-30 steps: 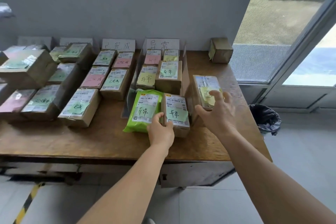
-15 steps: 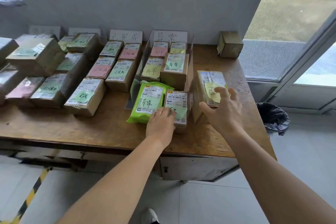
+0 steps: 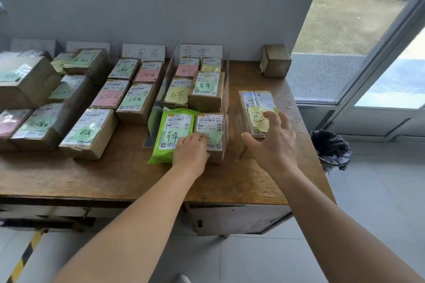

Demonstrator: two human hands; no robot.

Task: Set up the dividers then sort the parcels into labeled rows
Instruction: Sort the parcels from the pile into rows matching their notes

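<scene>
Left hand (image 3: 192, 153) lies flat, fingers straight, pressing the near brown parcel with the green note (image 3: 209, 132), which sits beside the green mailer bag (image 3: 173, 134) at the near end of the row between clear dividers (image 3: 226, 108); right hand (image 3: 273, 142) spread, holding nothing, hovering at the yellow-note parcel (image 3: 254, 110) just right of the divider. Other labeled parcels fill rows to the left on the wooden table (image 3: 110, 174); a small box (image 3: 276, 60) stands alone at the far right.

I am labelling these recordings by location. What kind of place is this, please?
Probably a small parcel sorting or pickup point: a wooden table carries rows of labelled parcels, handwritten row signs stand against the wall, and a glass door opens outdoors.
</scene>
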